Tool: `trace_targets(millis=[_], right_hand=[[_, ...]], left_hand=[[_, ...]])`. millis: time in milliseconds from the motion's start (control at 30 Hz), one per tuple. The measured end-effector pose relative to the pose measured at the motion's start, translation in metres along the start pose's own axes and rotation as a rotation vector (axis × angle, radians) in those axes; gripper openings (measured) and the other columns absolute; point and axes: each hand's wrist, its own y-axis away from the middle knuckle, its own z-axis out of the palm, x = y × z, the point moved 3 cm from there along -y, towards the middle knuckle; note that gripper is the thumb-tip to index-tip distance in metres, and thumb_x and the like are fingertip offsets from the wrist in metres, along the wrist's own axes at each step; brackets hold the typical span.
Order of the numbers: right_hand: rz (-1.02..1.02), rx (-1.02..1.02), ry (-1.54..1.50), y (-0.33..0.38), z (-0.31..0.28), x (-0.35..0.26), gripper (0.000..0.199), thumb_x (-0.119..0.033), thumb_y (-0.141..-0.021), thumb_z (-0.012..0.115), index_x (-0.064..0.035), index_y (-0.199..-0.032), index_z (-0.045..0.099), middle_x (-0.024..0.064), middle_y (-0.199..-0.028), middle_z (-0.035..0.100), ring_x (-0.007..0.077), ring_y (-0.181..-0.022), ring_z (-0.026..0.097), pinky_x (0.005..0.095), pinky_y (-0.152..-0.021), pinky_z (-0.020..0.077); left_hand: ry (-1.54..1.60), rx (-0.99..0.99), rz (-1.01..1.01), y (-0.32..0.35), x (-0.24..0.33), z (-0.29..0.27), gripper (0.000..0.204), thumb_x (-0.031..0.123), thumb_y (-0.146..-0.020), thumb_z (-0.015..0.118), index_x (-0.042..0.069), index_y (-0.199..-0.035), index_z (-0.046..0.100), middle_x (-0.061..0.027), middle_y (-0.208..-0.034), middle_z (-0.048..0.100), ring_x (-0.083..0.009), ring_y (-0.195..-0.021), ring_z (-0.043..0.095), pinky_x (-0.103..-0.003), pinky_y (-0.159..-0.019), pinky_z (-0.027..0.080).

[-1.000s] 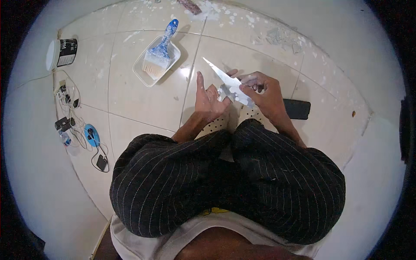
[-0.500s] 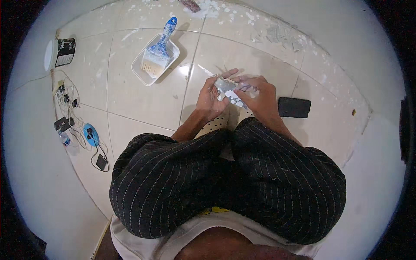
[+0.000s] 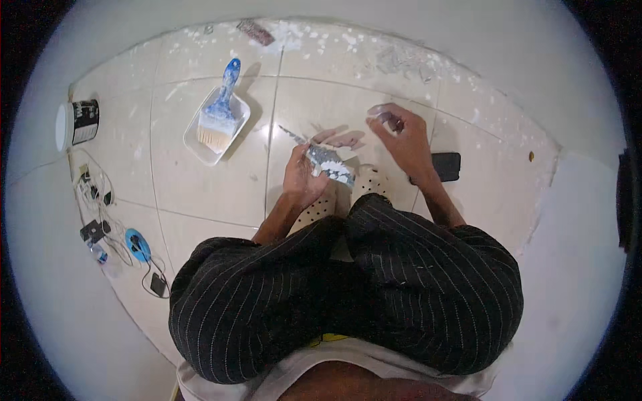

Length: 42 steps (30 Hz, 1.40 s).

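Under me spreads the tiled floor [image 3: 200, 187], speckled white along its far edge, and my dark pinstriped trousers [image 3: 227, 307] fill its near part. Down the floor's left edge runs a tangle of cables [image 3: 103, 214]. Toward the far edge, left of my reach, sits a white tray [image 3: 242, 110], and a wide brush [image 3: 217, 119] lies across it, blue handle pointing to the far edge, pale bristles in the tray. By the far left corner is a tub [image 3: 85, 121] with a black label. My left hand [image 3: 304, 179] has its thumb and fingers clamped on a flat grey piece [image 3: 332, 166], white-spattered and narrowing to a point, held just above my spotted footwear [image 3: 313, 212] in the middle. My right hand [image 3: 403, 137] hangs apart from it, toward the right edge, fingers curled to the thumb; I can't tell whether the tips meet or pinch anything. A black phone [image 3: 446, 166] lies beside my right wrist. Smaller yet, a blue disc [image 3: 136, 244] rests among the cables, and a reddish-brown block [image 3: 256, 31] lies at the far edge.
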Motion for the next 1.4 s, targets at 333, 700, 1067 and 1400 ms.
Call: trace_targets(millis=[333, 700, 1067, 1400], right_hand=[[-0.136, 0.395, 0.392, -0.101, -0.029, 0.135, 0.03, -0.021, -0.084, 0.068, -0.0038, -0.107, 0.061, 0.0145, -0.1, 0.064, 0.0332, -0.095, 0.058, 0.0429, -0.087, 0.0448], [-0.197, 0.176, 0.71, -0.149, 0.022, 0.089, 0.032, -0.026, -0.084, 0.067, -0.0001, -0.101, 0.063, 0.0174, -0.104, 0.058, 0.0336, -0.103, 0.052, 0.0461, -0.09, 0.0424], [-0.142, 0.197, 0.564, -0.15, 0.031, 0.102, 0.019, -0.019, -0.077, 0.071, -0.0083, -0.092, 0.065, 0.0105, -0.089, 0.066, 0.0308, -0.094, 0.058, 0.0465, -0.087, 0.0429], [-0.052, -0.072, -0.05, -0.044, 0.01, 0.014, 0.022, -0.018, -0.078, 0.074, -0.004, -0.094, 0.066, 0.0074, -0.083, 0.07, 0.0151, -0.074, 0.065, 0.0307, -0.07, 0.0501]], left_hand=[[-0.161, 0.035, -0.044, -0.001, -0.001, 0.004, 0.062, 0.043, -0.097, 0.032, 0.0, -0.141, 0.028, -0.0295, -0.134, 0.046, -0.0383, -0.128, 0.043, -0.053, -0.104, 0.041], [-0.087, 0.148, -0.027, 0.004, -0.002, -0.009, 0.058, 0.041, -0.098, 0.032, 0.003, -0.141, 0.033, -0.0303, -0.135, 0.045, -0.0339, -0.12, 0.051, -0.045, -0.098, 0.046], [0.051, 0.021, -0.021, 0.007, 0.001, -0.008, 0.055, 0.037, -0.099, 0.03, 0.0, -0.139, 0.033, -0.0296, -0.134, 0.046, -0.0354, -0.123, 0.05, -0.047, -0.1, 0.044], [0.001, 0.034, 0.004, 0.002, -0.002, -0.01, 0.057, 0.04, -0.099, 0.03, 0.002, -0.141, 0.033, -0.0261, -0.135, 0.047, -0.0342, -0.125, 0.048, -0.045, -0.103, 0.04]])
